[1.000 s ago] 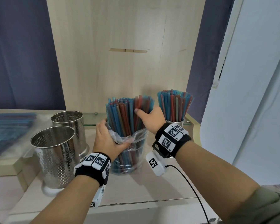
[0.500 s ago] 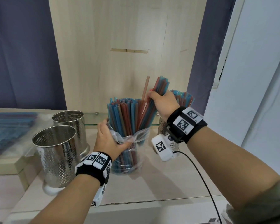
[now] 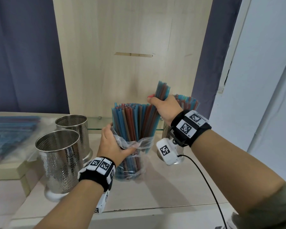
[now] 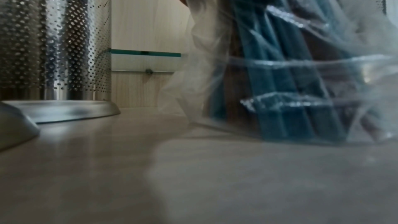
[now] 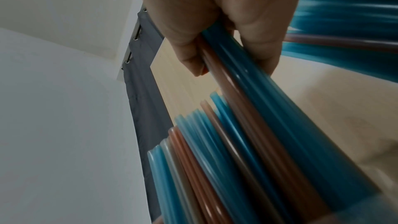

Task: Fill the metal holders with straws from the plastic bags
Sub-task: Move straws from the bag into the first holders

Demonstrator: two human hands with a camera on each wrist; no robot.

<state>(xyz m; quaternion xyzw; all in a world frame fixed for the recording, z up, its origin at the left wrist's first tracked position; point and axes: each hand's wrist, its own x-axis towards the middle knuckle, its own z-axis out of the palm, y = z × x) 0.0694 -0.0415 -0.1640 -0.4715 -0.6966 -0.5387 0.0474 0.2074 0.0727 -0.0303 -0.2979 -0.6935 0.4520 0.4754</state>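
Note:
A clear plastic bag (image 3: pixel 132 162) of blue and red straws (image 3: pixel 130 119) stands upright on the shelf; its base shows in the left wrist view as the bag (image 4: pixel 301 91). My left hand (image 3: pixel 112 142) grips the bag's crumpled rim. My right hand (image 3: pixel 162 106) holds a bunch of straws (image 3: pixel 162 89) lifted partly out of the bag, seen close as the bunch (image 5: pixel 247 83) with the fingers (image 5: pixel 189 57) curled round it. Behind my right wrist a metal holder (image 3: pixel 178 146) is full of straws (image 3: pixel 186 100). Two empty perforated holders stand left: a near holder (image 3: pixel 59 164) and a far holder (image 3: pixel 73 128).
More bagged straws (image 3: pixel 8 133) lie on a raised ledge at the far left. A wooden back panel (image 3: pixel 130 47) and a low glass strip (image 3: pixel 97 120) close the shelf behind. A black cable (image 3: pixel 205 179) runs from my right wrist across the shelf.
My right hand closed on a bunch of straws in the bag and raised it up and to the right. The left hand kept holding the bag in place.

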